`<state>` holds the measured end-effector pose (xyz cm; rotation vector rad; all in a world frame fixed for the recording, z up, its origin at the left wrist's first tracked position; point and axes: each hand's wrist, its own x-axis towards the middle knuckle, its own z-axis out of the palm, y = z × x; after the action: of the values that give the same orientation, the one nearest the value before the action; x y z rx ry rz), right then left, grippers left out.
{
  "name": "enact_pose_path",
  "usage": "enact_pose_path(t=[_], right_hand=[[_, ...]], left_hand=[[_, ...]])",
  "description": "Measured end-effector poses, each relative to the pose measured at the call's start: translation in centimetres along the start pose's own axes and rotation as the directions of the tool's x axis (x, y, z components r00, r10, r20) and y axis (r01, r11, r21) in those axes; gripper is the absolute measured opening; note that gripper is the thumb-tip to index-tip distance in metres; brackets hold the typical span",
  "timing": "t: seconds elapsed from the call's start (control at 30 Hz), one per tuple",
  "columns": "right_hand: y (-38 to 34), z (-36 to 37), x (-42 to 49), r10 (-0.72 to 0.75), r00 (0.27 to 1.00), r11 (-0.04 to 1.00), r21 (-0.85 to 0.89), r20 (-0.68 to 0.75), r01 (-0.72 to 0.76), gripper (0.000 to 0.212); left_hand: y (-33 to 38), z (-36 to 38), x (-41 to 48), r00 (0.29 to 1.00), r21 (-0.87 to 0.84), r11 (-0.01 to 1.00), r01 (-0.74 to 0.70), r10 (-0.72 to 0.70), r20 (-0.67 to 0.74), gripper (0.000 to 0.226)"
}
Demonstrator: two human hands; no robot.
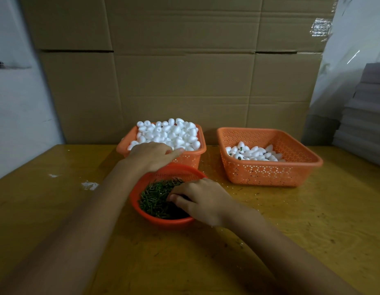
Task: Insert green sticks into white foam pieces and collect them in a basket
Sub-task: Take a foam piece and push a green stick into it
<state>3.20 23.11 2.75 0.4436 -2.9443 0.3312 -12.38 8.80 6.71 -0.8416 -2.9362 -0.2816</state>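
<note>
The left hand [151,155] rests on the white foam pieces [172,133] heaped in the left orange basket [202,146], its fingertips hidden, so I cannot tell whether it holds one. The right hand [202,201] curls into the green sticks [155,199] in the round orange basket [133,201]; its grip is hidden too. Stuck foam pieces [252,154] lie in the right basket [269,173].

Cardboard wall [184,71] behind yellow table [312,220]

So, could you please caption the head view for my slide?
Left hand at the foam basket, right hand in the bowl of green sticks.
</note>
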Motion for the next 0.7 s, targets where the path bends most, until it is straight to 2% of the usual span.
enact_pose_path(t=[0.1,0.2,0.3,0.4,0.53,0.63,0.7], right_hand=[[0.0,0.2,0.0,0.002,1.0,1.0,0.003,-0.005,-0.002,0.037],[0.1,0.3,0.0,0.007,1.0,1.0,0.011,-0.003,-0.007,0.038],[0.1,0.2,-0.1,0.01,1.0,1.0,0.022,0.001,-0.01,0.037],[0.1,0.1,-0.1,0.012,1.0,0.999,0.032,-0.002,-0.012,0.036],[0.0,0.1,-0.1,0.023,1.0,0.999,0.029,0.004,-0.023,0.037],[-0.1,0.1,-0.1,0.032,0.999,0.999,0.027,0.005,-0.032,0.037],[-0.1,0.1,-0.1,0.029,1.0,0.999,0.021,0.001,-0.029,0.037]], left_hand=[[-0.3,-0.1,1.1,0.998,-0.039,0.997,0.065,-0.065,0.015,0.079],[-0.4,-0.1,1.5,0.996,-0.107,0.99,0.093,-0.09,0.029,0.075],[-0.6,0.1,1.4,0.998,-0.194,0.98,0.055,-0.06,-0.019,0.067],[-0.7,0.1,0.8,0.99,-0.338,0.941,-0.005,-0.042,-0.131,0.049],[-0.6,-0.2,0.3,0.966,-0.466,0.882,-0.071,-0.056,-0.254,0.013],[-0.6,-0.1,0.1,0.917,-0.525,0.851,-0.007,-0.204,-0.344,0.004],[-0.6,-0.1,-0.3,0.846,-0.594,0.804,0.01,-0.324,-0.424,0.014]])
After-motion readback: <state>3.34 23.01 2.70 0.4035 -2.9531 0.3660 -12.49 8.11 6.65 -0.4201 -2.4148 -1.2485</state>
